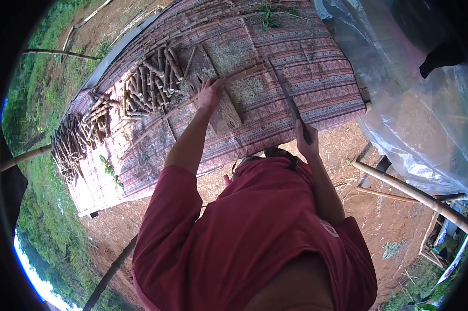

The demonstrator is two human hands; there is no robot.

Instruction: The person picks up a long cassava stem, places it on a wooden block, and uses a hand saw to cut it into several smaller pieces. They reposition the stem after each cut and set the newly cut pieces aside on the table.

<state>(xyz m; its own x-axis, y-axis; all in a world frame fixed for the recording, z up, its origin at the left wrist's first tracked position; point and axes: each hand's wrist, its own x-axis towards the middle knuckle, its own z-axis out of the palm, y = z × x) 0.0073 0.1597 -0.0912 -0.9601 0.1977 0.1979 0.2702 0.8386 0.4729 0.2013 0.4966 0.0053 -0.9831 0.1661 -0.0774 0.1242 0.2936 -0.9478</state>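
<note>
My left hand (210,94) is closed around a long brown woody stalk (176,111) that lies slantwise across a wooden block (226,115). The stalk's far end reaches up and right past the block. In my right hand (307,141), closed round its dark handle, is a long, narrow, tapering blade (283,90). Its tip points away from me, close to the stalk's right end. Left of the block lies a heap of short cut stalk pieces (150,83), with another heap (78,136) farther left. Pale shavings (248,92) are scattered around the block.
A patterned red cloth (317,78) covers the table, with more long stalks (192,23) along its far side. Clear plastic sheeting (405,103) hangs at the right. A pole (415,197) slants in below it. Bare soil (109,249) lies at the near side.
</note>
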